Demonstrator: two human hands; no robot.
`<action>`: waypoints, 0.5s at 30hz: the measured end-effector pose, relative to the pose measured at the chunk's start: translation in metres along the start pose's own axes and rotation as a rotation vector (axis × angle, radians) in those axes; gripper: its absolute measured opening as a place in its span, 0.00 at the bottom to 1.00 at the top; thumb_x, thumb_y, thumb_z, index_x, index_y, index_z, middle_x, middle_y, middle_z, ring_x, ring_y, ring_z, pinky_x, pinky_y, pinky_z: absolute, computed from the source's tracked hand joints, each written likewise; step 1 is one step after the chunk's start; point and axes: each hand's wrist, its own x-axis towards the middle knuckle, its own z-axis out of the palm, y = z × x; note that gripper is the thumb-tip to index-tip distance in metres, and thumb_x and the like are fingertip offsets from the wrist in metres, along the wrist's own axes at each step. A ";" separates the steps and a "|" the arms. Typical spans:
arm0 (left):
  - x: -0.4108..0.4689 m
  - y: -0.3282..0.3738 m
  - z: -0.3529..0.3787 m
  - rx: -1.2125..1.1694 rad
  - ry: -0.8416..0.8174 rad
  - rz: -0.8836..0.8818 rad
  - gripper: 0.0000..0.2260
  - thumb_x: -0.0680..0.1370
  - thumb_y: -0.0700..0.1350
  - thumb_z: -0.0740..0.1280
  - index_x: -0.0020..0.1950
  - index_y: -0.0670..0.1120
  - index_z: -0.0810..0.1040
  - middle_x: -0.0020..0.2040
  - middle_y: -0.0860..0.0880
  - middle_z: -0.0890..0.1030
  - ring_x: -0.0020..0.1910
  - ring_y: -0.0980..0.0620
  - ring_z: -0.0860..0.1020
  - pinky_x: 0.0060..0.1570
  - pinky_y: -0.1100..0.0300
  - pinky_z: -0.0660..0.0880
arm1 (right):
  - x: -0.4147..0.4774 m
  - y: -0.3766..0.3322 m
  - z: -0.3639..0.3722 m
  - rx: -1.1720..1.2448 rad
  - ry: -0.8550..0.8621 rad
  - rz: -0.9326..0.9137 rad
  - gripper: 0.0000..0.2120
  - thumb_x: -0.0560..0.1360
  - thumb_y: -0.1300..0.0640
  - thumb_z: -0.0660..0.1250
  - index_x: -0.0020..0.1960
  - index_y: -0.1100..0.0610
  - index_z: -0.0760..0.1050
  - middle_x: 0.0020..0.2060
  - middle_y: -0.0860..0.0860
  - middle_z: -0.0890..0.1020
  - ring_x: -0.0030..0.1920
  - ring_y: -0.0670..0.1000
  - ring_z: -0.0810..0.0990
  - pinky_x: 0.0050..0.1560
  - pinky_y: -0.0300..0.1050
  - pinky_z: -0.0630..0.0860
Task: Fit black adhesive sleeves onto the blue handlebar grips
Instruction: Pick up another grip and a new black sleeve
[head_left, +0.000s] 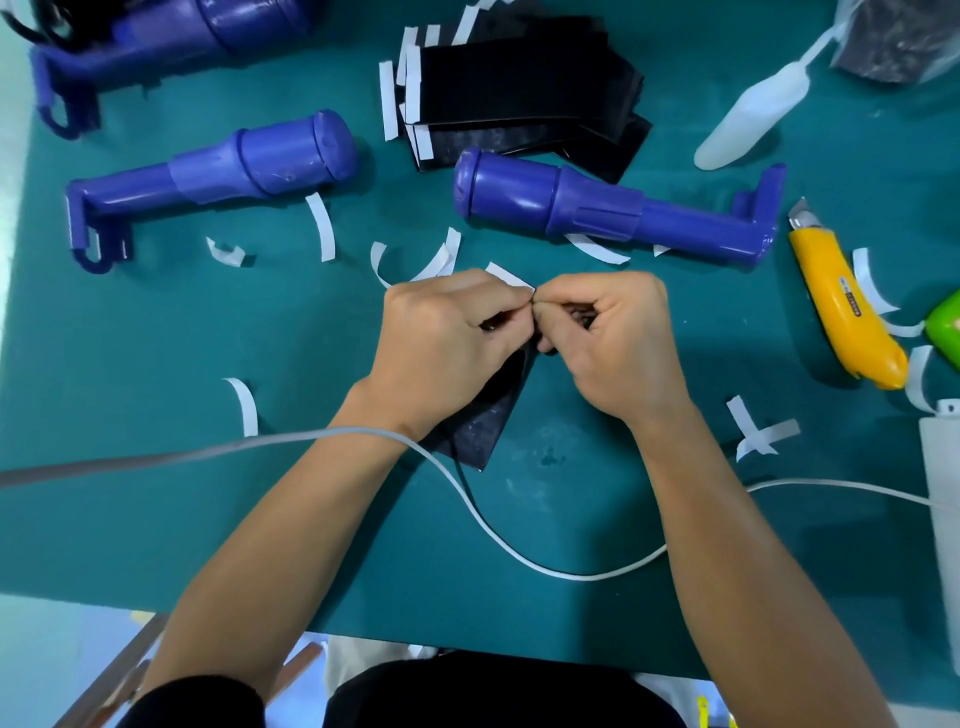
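Head camera: left hand (447, 332) and right hand (608, 338) pinch a thin black adhesive sleeve sheet (485, 421), fingertips clamped at its white backing strip (510, 276). Looks light, limp, sticky, so hold it by the corners. Blue plastic handlebar grip (597, 208) lies just beyond.

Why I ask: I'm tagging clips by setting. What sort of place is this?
Probably a hand-assembly workbench: a green cutting mat holds blue handlebar grips, stacked black adhesive sleeves and a yellow utility knife.

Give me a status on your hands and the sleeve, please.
Left hand and right hand both pinching black sleeve at top edge, backing strip sticking up. Nearest blue grip bare. White cable across left wrist.
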 end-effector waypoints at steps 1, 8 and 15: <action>0.000 0.000 0.000 -0.009 0.000 -0.015 0.02 0.73 0.36 0.76 0.43 0.40 0.89 0.37 0.47 0.86 0.33 0.51 0.81 0.33 0.57 0.78 | 0.000 0.000 0.001 0.001 0.008 -0.005 0.09 0.75 0.62 0.66 0.39 0.57 0.83 0.28 0.51 0.80 0.29 0.57 0.78 0.32 0.55 0.76; 0.002 -0.001 0.001 -0.161 -0.080 -0.276 0.04 0.71 0.35 0.76 0.41 0.43 0.89 0.37 0.50 0.85 0.34 0.64 0.76 0.39 0.68 0.72 | 0.002 -0.002 -0.003 0.014 -0.014 0.004 0.11 0.75 0.62 0.67 0.39 0.50 0.83 0.29 0.50 0.82 0.30 0.53 0.81 0.34 0.54 0.79; 0.007 -0.004 -0.005 -0.230 -0.147 -0.286 0.04 0.73 0.37 0.75 0.44 0.44 0.89 0.39 0.56 0.84 0.36 0.63 0.79 0.41 0.70 0.73 | 0.003 -0.001 -0.006 0.022 -0.035 0.043 0.12 0.75 0.64 0.67 0.39 0.51 0.84 0.28 0.50 0.82 0.30 0.54 0.81 0.35 0.55 0.79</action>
